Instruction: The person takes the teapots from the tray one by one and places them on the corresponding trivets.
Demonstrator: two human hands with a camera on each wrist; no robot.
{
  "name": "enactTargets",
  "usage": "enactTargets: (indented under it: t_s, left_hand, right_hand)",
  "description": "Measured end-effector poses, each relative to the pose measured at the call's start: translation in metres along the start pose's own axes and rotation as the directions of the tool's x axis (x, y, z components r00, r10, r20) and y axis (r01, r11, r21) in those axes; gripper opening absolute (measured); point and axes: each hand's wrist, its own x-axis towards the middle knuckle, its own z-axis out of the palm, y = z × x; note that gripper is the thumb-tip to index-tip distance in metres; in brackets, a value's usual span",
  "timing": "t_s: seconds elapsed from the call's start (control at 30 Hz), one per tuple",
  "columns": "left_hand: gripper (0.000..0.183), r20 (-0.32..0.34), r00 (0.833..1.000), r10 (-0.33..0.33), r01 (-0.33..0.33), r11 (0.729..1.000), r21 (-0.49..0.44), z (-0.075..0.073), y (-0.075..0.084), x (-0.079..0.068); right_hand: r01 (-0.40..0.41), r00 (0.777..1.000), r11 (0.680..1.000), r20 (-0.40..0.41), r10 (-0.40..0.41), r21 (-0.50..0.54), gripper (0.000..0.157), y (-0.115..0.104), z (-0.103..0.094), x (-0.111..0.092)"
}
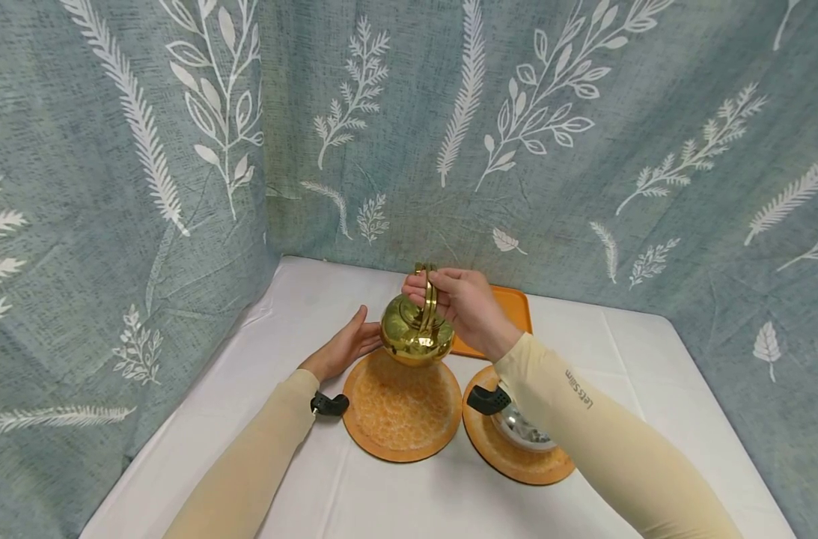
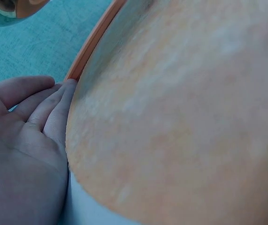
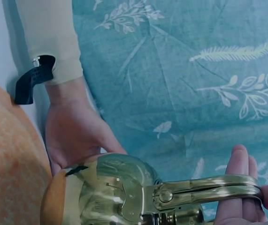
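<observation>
A shiny brass kettle is raised over the far edge of the left round orange placemat. My right hand holds its arched handle, with fingers passed through beneath it and the thumb on top. My left hand lies beside the placemat's far left rim, fingers straight and thumb up. In the left wrist view, the left hand has its fingertips at the mat's edge, and the kettle shows apart from them at the top corner.
On the right stands a second round placemat bearing a clear glass vessel, partly hidden by the right forearm. Behind the kettle lies an orange tray. A patterned blue-green curtain surrounds the white-covered table at its back and sides.
</observation>
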Motion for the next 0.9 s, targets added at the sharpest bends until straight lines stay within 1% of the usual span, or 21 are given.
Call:
enactTargets:
  t_s: [0.1, 0.27, 0.53, 0.73, 0.9]
  left_hand:
    - [0.105, -0.007, 1.000, -0.010, 0.010, 1.000, 0.002, 0.0003, -0.0001, 0.0000]
    - [0.100, -0.004, 1.000, -0.005, 0.004, 1.000, -0.006, 0.0011, -0.0011, -0.0005]
    - [0.110, 0.001, 1.000, 0.013, -0.013, 1.000, 0.006, 0.0008, -0.0007, -0.0022]
    - [0.108, 0.016, 1.000, 0.024, -0.024, 1.000, 0.009, -0.0004, 0.0025, -0.0002]
    - [0.106, 0.013, 1.000, 0.016, -0.016, 1.000, 0.001, 0.0004, 0.0016, 0.0006]
  right_hand:
    - [0.002, 1.000, 1.000, 0.002, -0.002, 0.003, 0.033, 0.0006, 0.0005, -0.0020]
    - [0.007, 1.000, 1.000, 0.007, -0.007, 0.010, 0.033, 0.0013, 0.0007, -0.0041]
    - [0.009, 1.000, 1.000, 0.000, -0.009, 0.016, 0.031, 0.0023, 0.0007, -0.0070]
    - [0.025, 1.000, 1.000, -0.006, -0.025, 0.016, 0.030, 0.0015, 0.0016, -0.0072]
    - [0.019, 1.000, 0.999, -0.011, -0.018, 0.026, 0.028, 0.0022, 0.0003, -0.0092]
